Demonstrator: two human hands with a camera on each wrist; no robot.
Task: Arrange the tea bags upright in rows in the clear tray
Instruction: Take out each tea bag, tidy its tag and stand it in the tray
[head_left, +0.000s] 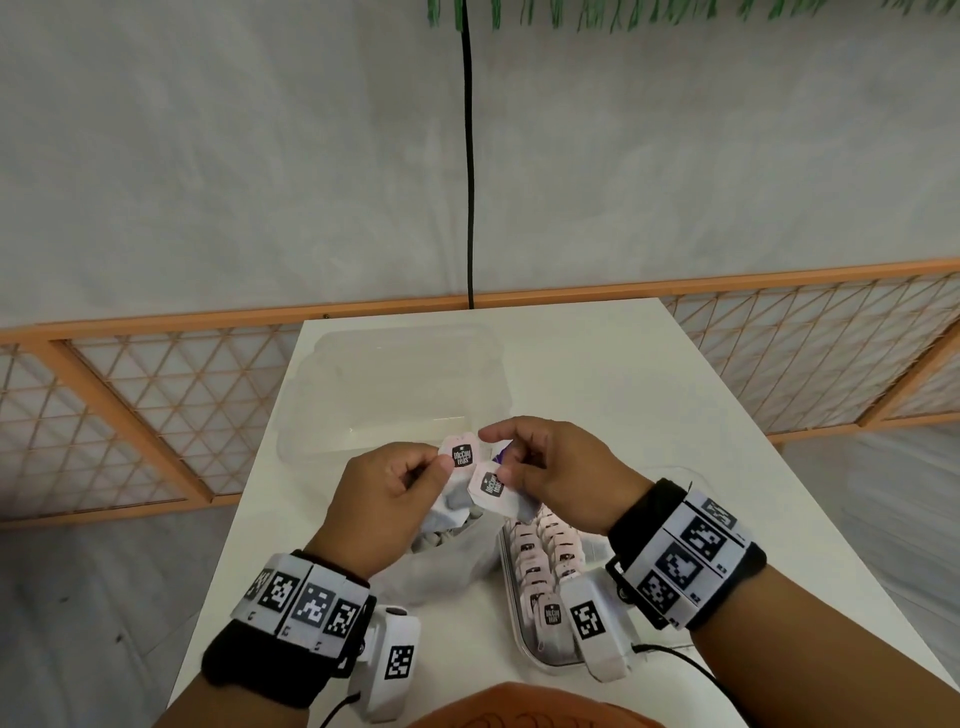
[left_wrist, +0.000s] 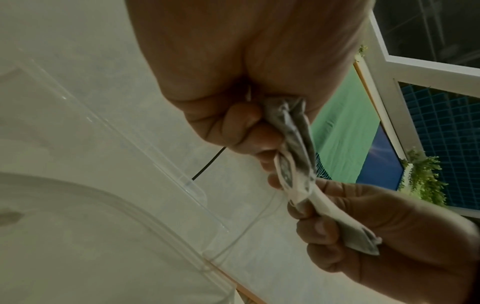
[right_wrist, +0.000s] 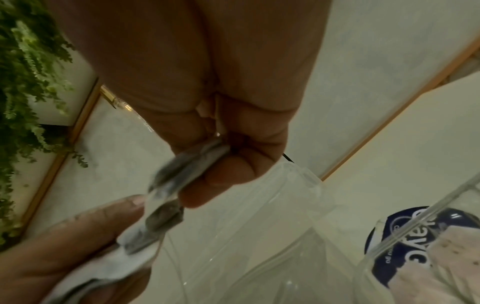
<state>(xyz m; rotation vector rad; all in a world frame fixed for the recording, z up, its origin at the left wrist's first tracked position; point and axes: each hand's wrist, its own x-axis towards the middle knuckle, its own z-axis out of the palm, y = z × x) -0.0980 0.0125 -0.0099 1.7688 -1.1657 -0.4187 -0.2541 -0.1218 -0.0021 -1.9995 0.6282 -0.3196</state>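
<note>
- Tea bags: two held up over the desk centre, between both hands, w/ black-label tags facing up.
- Left hand (head_left: 387, 483) – fingers curled, thumb + forefinger pinching the upper tea bag (head_left: 461, 457) at its tag; more crumpled bags bunched in the palm below.
- Right hand (head_left: 558, 470) – fingers curled, pinching the lower tea bag (head_left: 491, 486) by its edge; the two bags overlap, touching.
- Left wrist view: crumpled bag paper (left_wrist: 293, 144) squeezed in the left fist, running on into the right hand's fingers (left_wrist: 319, 224).
- Right wrist view: blurred; bag (right_wrist: 187, 162) clamped between thumb + fingers, left hand's fingers (right_wrist: 85, 222) on the far end.
- Clear tray (head_left: 511, 587) – near right part of the desk, under the right wrist; rows of bags (head_left: 545, 551) standing upright inside, tags up.
- Plastic bag (head_left: 441, 561) w/ loose tea bags – just left of the tray, below the left hand, near desk centre.
- Clear lid (head_left: 395, 389) – lies flat toward the desk's far left corner.
- White desk (head_left: 649, 395); black cable (head_left: 469, 156) hangs down the wall behind the far edge.
- Marker bands + cams on both wrists.
</note>
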